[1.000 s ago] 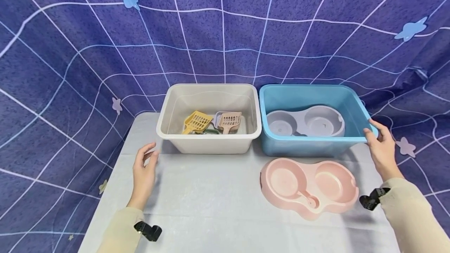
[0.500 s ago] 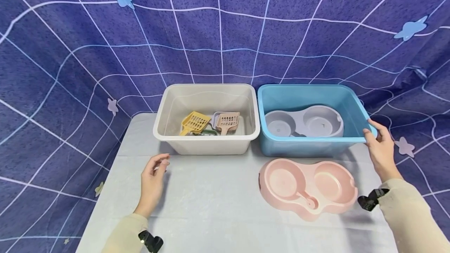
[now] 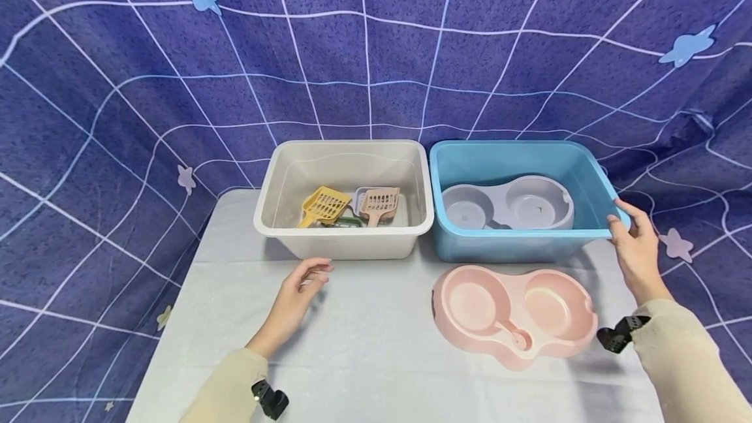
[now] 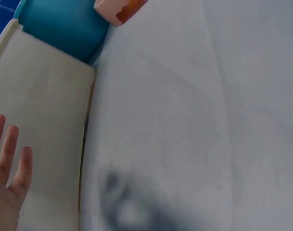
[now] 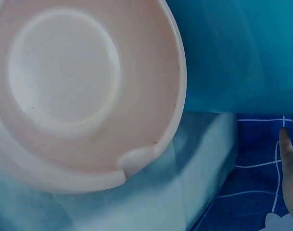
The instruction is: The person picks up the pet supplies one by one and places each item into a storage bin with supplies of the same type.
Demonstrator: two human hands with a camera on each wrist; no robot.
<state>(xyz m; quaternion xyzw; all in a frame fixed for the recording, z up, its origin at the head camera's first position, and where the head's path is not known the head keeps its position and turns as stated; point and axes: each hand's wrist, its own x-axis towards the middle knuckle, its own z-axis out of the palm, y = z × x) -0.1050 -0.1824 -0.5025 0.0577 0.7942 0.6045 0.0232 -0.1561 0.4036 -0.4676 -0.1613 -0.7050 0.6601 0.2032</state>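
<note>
My left hand (image 3: 298,289) hovers over the table just in front of the cream plastic tub (image 3: 346,244), fingers loosely bent and holding nothing. In the left wrist view its fingers (image 4: 9,144) overlap the tub's wall. At the front right corner of the blue plastic tub (image 3: 505,247), my right hand (image 3: 639,253) grips the rim with thumb and fingers. A grey double pet bowl (image 3: 499,201) lies inside that tub. Several slotted litter scoops, among them a yellow one (image 3: 327,204) and a beige one (image 3: 378,202), lie in the cream tub.
A pink double pet bowl (image 3: 517,318) stands on the white-covered table (image 3: 364,358) in front of the blue tub, close to my right forearm. Behind the tubs and along both sides hangs a blue curtain (image 3: 329,57) with stars and grid lines.
My left hand has moved right, from beside the cream tub's left corner to in front of it. My right hand stays at the blue tub's corner. The view has shifted slightly.
</note>
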